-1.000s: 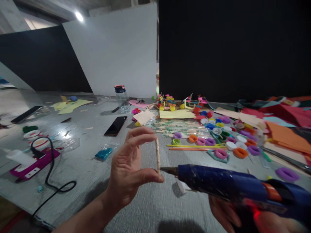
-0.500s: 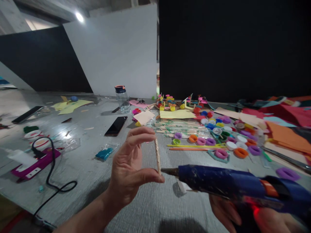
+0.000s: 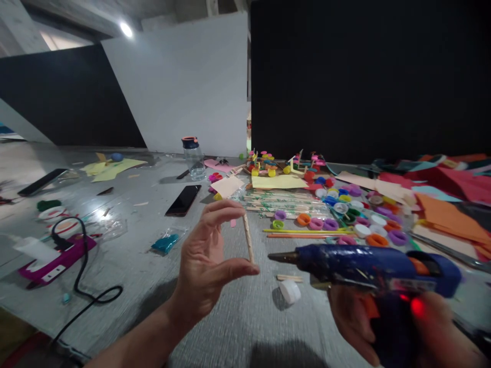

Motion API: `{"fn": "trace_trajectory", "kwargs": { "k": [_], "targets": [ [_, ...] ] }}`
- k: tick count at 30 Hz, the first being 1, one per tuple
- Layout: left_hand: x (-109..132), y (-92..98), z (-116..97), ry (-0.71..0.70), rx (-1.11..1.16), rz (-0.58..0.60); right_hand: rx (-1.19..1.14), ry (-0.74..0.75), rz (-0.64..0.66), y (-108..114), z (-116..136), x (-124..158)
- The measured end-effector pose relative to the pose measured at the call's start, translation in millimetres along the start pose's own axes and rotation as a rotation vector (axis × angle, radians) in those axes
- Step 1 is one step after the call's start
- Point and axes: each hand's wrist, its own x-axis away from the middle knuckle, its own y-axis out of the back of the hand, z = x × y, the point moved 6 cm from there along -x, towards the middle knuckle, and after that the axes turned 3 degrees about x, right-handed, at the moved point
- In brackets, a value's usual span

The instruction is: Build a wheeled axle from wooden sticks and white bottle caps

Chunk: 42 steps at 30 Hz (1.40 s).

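My left hand (image 3: pixel 205 263) pinches a short wooden stick (image 3: pixel 248 238) upright between thumb and forefinger, above the grey table (image 3: pixel 126 255). My right hand (image 3: pixel 387 327) grips a blue hot glue gun (image 3: pixel 368 263) by its handle, a red light glowing on it. The gun's metal nozzle (image 3: pixel 280 257) points left at the stick, a small gap away from it. A white bottle cap (image 3: pixel 289 291) and a small piece of stick (image 3: pixel 289 278) lie on the table under the gun.
Several coloured bottle caps (image 3: pixel 345 214), wooden sticks (image 3: pixel 284 202), straws and felt sheets (image 3: pixel 448 204) crowd the right side. A black phone (image 3: pixel 183 199), a plastic bottle (image 3: pixel 193 156) and a teal bag (image 3: pixel 164 242) lie mid-table. A black cable (image 3: pixel 82 276) and magenta device (image 3: pixel 53 258) sit left.
The glue gun has lifted and pulled back to the right, its nozzle leaving the stick's lower end. My left hand holds the stick nearly still, tilted slightly.
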Motion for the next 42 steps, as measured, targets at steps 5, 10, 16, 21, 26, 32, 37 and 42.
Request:
{"fn": "trace_trajectory", "kwargs": {
  "k": [5,10,16,21,26,32,37,42],
  "targets": [
    [-1,9.0,-9,-0.077,-0.141,-0.125,-0.237,-0.018,-0.077,-11,15,-5],
    [-5,33.7,-43,-0.426,-0.216,-0.389,-0.397,-0.160,-0.074,-24,17,-39],
    [-9,41.1,-45,-0.448,-0.256,-0.422,-0.365,-0.371,0.014,-81,-6,-105],
    [-10,36.7,-34,-0.396,-0.262,-0.365,-0.282,-0.428,0.072,-129,-33,-157],
    [-10,31.7,-26,-0.348,-0.280,-0.302,-0.106,-0.418,0.096,-145,-48,-185],
    [-7,22.0,-17,-0.299,-0.295,-0.245,0.327,-0.332,0.210,-94,-14,-158],
    [3,2.5,-8,-0.224,-0.257,-0.086,0.780,0.041,0.067,-15,39,-97],
    [21,-23.7,6,-0.181,-0.274,0.143,1.200,0.265,0.050,12,26,-41]
  ]
}}
